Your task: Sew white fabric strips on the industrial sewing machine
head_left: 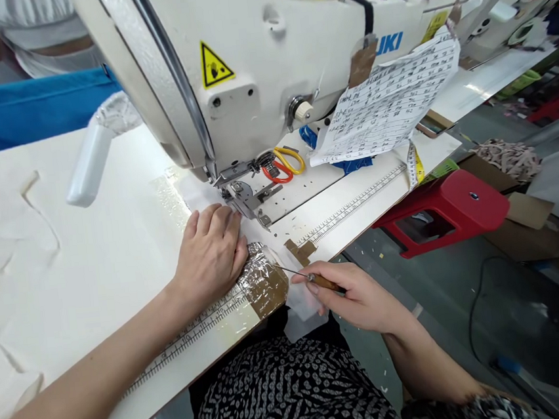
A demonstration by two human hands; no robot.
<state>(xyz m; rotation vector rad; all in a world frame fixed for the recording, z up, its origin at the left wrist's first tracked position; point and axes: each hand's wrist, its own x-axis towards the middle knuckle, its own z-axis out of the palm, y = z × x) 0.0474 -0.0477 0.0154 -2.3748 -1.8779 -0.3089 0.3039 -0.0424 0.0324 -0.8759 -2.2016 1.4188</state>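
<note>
Pressing down on white cloth (pixel 250 229) at a sewing machine (pixel 248 94), a person's left hand (pixel 211 249) lies palm down, fingers slightly bent and close together, fingertips just beside the presser foot (pixel 239 197); the palm hides the cloth beneath. The right hand (pixel 354 294) is closed around the wooden handle of an awl (pixel 327 282), its thin metal shaft pointing left toward the other hand, its tip hard to make out over glossy brown tape (pixel 267 283). A loose white piece (pixel 303 306) hangs below the right fingers, partly covered by them; whether it joins the cloth under the left hand cannot be told. Beyond the left fingertips, scissors (pixel 289 162) show yellow and red handle rings, their blades out of sight. Farther right, a handwritten sheet (pixel 388 103) covers part of the machine's lettering. Past the left hand, a second person (pixel 39 28) is cut off by the frame.
</note>
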